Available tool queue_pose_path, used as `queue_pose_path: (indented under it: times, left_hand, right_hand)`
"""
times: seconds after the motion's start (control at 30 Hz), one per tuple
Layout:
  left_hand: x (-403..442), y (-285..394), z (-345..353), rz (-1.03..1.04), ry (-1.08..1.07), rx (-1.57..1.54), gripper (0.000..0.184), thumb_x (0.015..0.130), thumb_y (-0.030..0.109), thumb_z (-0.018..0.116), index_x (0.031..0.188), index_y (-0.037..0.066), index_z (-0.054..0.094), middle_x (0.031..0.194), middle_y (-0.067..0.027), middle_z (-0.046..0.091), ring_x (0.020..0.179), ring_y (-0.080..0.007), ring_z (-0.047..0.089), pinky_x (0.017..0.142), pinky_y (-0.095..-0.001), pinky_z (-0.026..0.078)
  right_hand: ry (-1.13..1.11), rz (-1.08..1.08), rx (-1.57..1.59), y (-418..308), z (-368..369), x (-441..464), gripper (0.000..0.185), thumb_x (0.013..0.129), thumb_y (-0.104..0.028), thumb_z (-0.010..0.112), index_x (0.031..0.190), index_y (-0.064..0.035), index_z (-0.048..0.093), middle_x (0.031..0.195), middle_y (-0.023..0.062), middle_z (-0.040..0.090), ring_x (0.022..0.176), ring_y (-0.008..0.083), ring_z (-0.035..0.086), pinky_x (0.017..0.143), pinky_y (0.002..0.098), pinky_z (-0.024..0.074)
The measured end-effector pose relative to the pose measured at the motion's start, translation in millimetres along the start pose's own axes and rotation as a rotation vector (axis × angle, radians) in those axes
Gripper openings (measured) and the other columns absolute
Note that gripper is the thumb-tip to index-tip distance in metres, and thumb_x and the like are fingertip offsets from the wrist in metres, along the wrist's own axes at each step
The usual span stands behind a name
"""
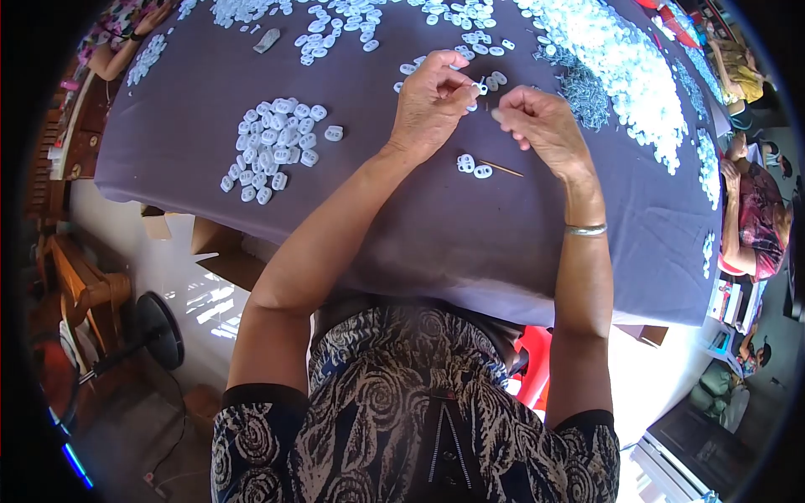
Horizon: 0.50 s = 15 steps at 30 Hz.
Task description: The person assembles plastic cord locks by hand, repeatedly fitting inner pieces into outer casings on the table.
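Head view: dark cloth (503, 235), thin stick (503, 169) near white ovals (482, 171)
Left hand (432, 105): fingertips pinched on white piece (481, 88)
Right hand (543, 130): curled; cannot tell if holding anything

Right hand (541, 126) blurred, anything in its grasp too indistinct to identify, white piece (481, 87) partly hidden by the left hand (432, 105), far white pieces (243, 10) cut off by the upper edge, heaped metal pieces (584, 96) too small to separate.

On the worktop (461, 247), a cluster of two-hole pieces (281, 138) lies left; front centre, a few loose ones (482, 172) beside a thin stick (506, 170); far right, small fasteners (584, 96) border a larger heap (646, 96).
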<state>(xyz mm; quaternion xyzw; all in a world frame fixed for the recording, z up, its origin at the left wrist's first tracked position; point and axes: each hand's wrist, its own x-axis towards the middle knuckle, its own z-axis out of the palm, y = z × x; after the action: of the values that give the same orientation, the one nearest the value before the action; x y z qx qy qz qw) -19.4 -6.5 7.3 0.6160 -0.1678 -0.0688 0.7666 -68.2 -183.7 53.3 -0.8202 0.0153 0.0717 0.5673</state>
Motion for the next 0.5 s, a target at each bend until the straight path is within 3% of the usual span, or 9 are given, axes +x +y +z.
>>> queue_pose_path:
  times: [0.17, 0.27, 0.3, 0.4, 0.5]
  left_hand:
    - [0.7, 0.6, -0.7, -0.009, 0.007, -0.05, 0.034, 0.084, 0.003, 0.064, 0.115, 0.004, 0.051, 0.088, -0.008, 0.063, 0.075, -0.0137, 0.063, 0.065, -0.0266, 0.051]
    - [0.4, 3.2, 0.0, -0.01, 0.015, -0.052, 0.033, 0.085, 0.003, 0.064, 0.115, 0.004, 0.05, 0.088, -0.0079, 0.063, 0.075, -0.0132, 0.063, 0.064, -0.0264, 0.051]
    - [0.3, 4.0, 0.4, -0.01, 0.018, -0.049, 0.033, 0.085, 0.003, 0.064, 0.115, 0.004, 0.05, 0.088, -0.0078, 0.063, 0.075, -0.0129, 0.063, 0.064, -0.0262, 0.051]
    - [0.0, 3.5, 0.7, -0.001, 0.02, -0.006, 0.033, 0.085, 0.003, 0.064, 0.115, 0.004, 0.05, 0.088, -0.0075, 0.063, 0.075, -0.012, 0.062, 0.063, -0.0256, 0.051]
    - [-0.7, 3.1, 0.4, -0.005, 0.023, -0.016, 0.033, 0.085, 0.004, 0.064, 0.115, 0.004, 0.05, 0.087, -0.0072, 0.064, 0.076, -0.0112, 0.062, 0.062, -0.025, 0.05]
  right_hand:
    - [-0.183, -0.022, -0.091, -13.8, 7.6, -25.1, 0.008, 0.08, -0.007, 0.07, 0.079, -0.0004, 0.065, 0.07, -0.0011, 0.057, 0.062, 0.0075, 0.053, 0.058, 0.022, 0.0457]
    - [-0.184, -0.178, -0.285, -9.8, 19.3, -36.6, 0.008, 0.077, -0.003, 0.07, 0.082, 0.0005, 0.065, 0.071, 0.0019, 0.057, 0.063, 0.0087, 0.054, 0.059, 0.0235, 0.0462]
    - [-0.161, -0.216, -0.273, -5.2, 24.0, -38.3, 0.01, 0.075, 0.0, 0.069, 0.083, 0.0005, 0.064, 0.073, 0.0046, 0.056, 0.061, 0.0106, 0.055, 0.058, 0.0259, 0.0461]
    - [-0.113, -0.281, -0.364, -6.1, 27.2, -46.3, 0.012, 0.075, 0.003, 0.069, 0.085, -0.0016, 0.064, 0.071, -0.0008, 0.05, 0.06, 0.0053, 0.048, 0.053, 0.022, 0.0387]
    - [-0.095, -0.307, -0.45, -8.5, 28.9, -49.7, 0.012, 0.075, 0.003, 0.069, 0.084, -0.0021, 0.063, 0.071, 0.0007, 0.051, 0.058, 0.007, 0.048, 0.052, 0.0239, 0.0382]
